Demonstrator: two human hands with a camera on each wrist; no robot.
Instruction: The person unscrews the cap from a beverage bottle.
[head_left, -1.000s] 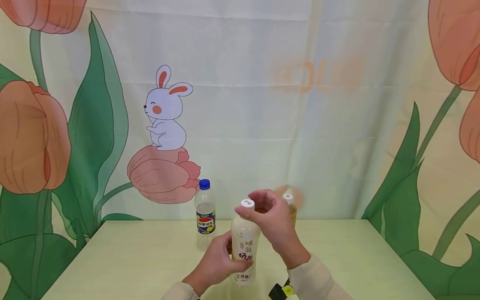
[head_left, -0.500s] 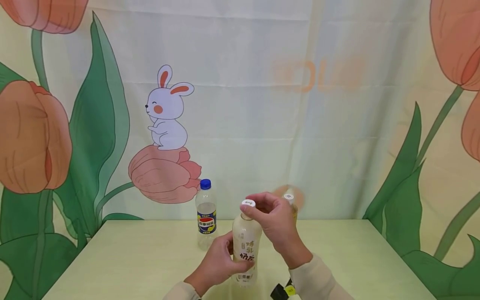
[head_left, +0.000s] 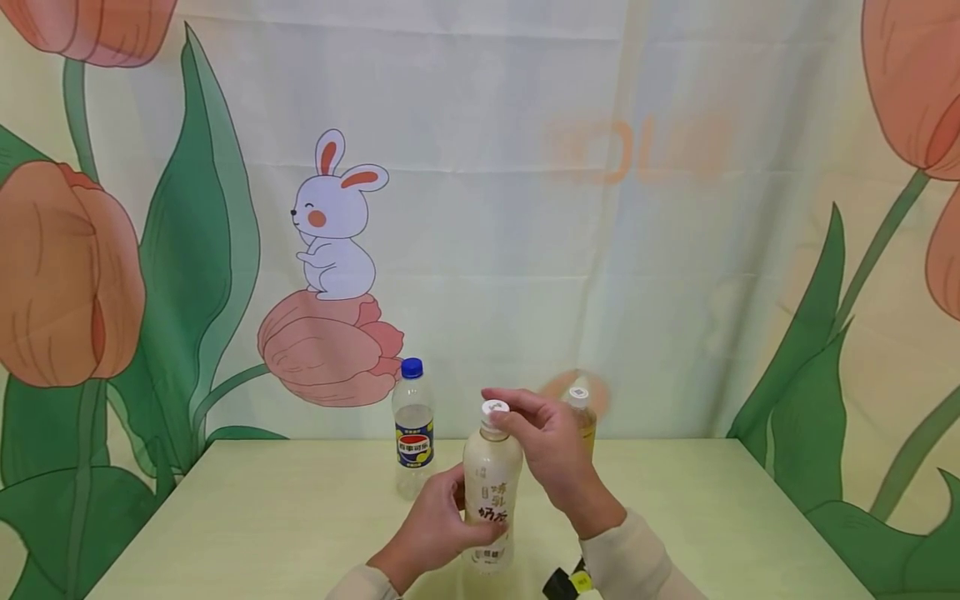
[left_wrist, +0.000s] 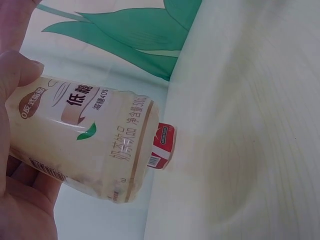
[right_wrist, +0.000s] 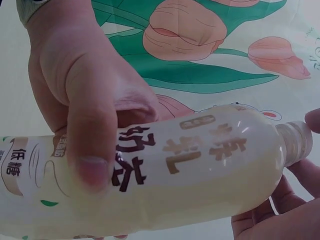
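A milk tea bottle [head_left: 491, 475] with a cream-coloured drink stands nearly upright in front of me. My left hand [head_left: 427, 525] grips its lower body, thumb across the front. At the top, my right hand [head_left: 558, 450] pinches the white cap [head_left: 493, 407] between thumb and fingers. The right wrist view shows the left thumb [right_wrist: 92, 170] lying over the label, and part of the right hand [right_wrist: 280, 215] around the bottle's neck end. In the left wrist view the bottle's base [left_wrist: 135, 150] shows beyond the left hand [left_wrist: 25, 200].
A Pepsi bottle [head_left: 413, 442] with a blue cap stands behind on the left. Another bottle [head_left: 579, 398] with a white cap is partly hidden behind my right hand. A black object [head_left: 557, 585] with a yellow-green tag lies at the front of the table [head_left: 675, 517].
My right hand has turned on the cap: its thumb moved from the cap's left side to its front, and the fingers shifted left behind it. The left hand keeps its grip.
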